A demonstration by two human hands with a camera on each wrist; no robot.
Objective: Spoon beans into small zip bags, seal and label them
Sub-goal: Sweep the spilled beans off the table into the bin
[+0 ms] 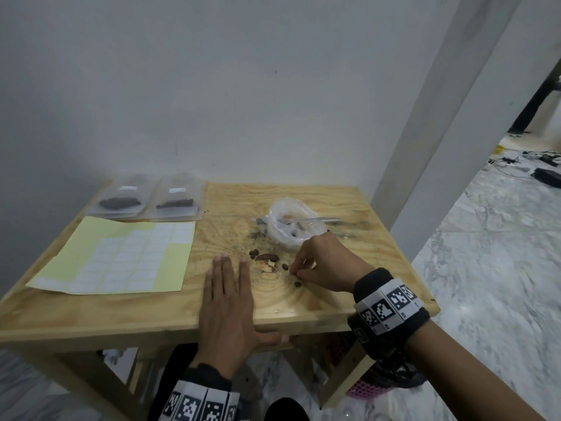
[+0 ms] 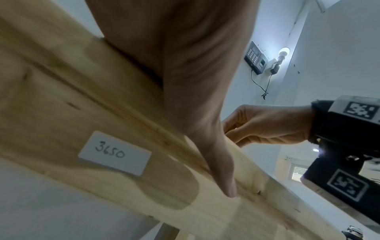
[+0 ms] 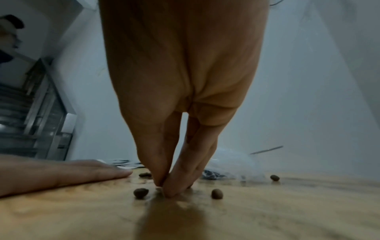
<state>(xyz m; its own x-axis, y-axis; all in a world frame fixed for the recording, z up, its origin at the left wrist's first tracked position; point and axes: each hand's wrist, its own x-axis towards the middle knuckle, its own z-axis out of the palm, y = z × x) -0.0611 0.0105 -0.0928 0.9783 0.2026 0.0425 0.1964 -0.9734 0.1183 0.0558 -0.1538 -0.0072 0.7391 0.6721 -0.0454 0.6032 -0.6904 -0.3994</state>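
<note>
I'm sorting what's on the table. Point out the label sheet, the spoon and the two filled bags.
label sheet [image 1: 170,262]: head view, on the bare yellow backing at its right edge.
spoon [image 1: 315,220]: head view, on the middle of the handle.
filled bags [image 1: 174,196]: head view, on the clear front of the right-hand bag.

Table [image 1: 303,308] against wall, pillar at right rear. Two filled zip bags [image 1: 144,199] side by side at far left corner. Label sheet [image 1: 121,256] just before them, along left half. Open plastic bag [image 1: 293,226] right of centre, toward rear; spoon [image 1: 315,220] lying across its mouth. Loose beans [image 1: 283,266] scattered before bag. Left hand [image 1: 226,302] flat at near edge, left of beans. Right hand [image 1: 324,262] right of them, fingertips down among beans.
</note>
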